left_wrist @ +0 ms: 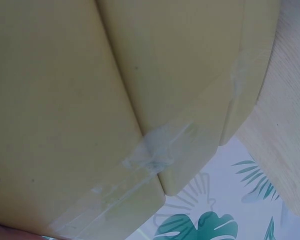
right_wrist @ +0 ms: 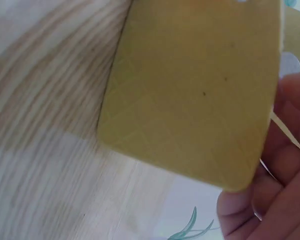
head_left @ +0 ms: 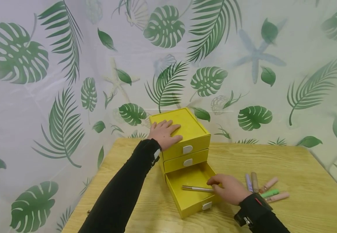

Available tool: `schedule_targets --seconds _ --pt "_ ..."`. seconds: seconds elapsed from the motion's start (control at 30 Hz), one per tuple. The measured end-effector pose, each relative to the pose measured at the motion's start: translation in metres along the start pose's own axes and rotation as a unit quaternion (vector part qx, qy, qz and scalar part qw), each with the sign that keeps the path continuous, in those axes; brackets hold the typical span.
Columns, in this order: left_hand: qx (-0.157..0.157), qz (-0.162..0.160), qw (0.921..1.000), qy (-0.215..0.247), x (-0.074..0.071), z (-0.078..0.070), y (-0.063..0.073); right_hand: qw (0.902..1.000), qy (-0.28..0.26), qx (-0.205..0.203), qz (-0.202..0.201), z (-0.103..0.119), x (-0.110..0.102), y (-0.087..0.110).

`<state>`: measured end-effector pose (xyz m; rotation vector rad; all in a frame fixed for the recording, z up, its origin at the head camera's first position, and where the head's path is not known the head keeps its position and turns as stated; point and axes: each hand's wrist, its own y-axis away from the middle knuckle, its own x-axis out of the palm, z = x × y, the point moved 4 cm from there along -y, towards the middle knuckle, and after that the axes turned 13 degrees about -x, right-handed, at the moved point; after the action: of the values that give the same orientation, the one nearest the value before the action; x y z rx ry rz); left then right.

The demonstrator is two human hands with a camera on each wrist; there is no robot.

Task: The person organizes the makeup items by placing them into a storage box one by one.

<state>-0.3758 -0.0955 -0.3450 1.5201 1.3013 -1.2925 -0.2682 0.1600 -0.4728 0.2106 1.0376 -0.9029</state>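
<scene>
Silver pen (head_left: 196, 188) in open yellow drawer (head_left: 193, 209), any lettering illegible.

To the right of the right hand (head_left: 229, 188), purple, brown, pale pink and green cylindrical markers (head_left: 269, 194) lie loosely clustered on the wood-grain surface (head_left: 311, 181); beyond it hangs white, green-leaf-printed sheeting (head_left: 232, 87).

Leaf-and-starfish-printed sheeting (head_left: 168, 55) is screening the area from 9 through 12 to 3 o'clock. A wood-grain counter (head_left: 311, 181) is occupying 6 o'clock, supporting a yellow drawer unit (head_left: 197, 158) at 5 o'clock and loose markers (head_left: 269, 194) at 4 o'clock. These features are indicating a screened desk-type station; the surrounding building type is remaining undeterminable.
</scene>
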Motion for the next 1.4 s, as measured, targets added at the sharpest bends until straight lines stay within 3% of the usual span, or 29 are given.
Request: schedule_targets --seconds 0.27,0.53,0.8,1.2,1.4 --pt "0.002 0.000 1.0000 0.003 0.004 0.003 -0.006 0.9974 0.003 0.021 -0.070 -0.014 -0.010 0.015" --pt "0.000 -0.001 1.0000 -0.005 0.004 0.003 -0.009 0.9862 0.060 0.060 -0.142 -0.030 -0.028 0.028" --pt "0.013 -0.008 0.9999 -0.003 -0.006 -0.003 0.000 0.9852 0.034 0.132 -0.104 -0.052 -0.037 0.042" --pt "0.009 -0.009 0.9999 0.002 -0.004 0.000 0.001 0.9753 0.068 0.207 -0.036 -0.071 -0.042 0.054" --pt "0.011 -0.010 0.9999 0.005 -0.002 0.000 0.002 0.9724 0.092 0.214 -0.007 -0.084 -0.035 0.058"
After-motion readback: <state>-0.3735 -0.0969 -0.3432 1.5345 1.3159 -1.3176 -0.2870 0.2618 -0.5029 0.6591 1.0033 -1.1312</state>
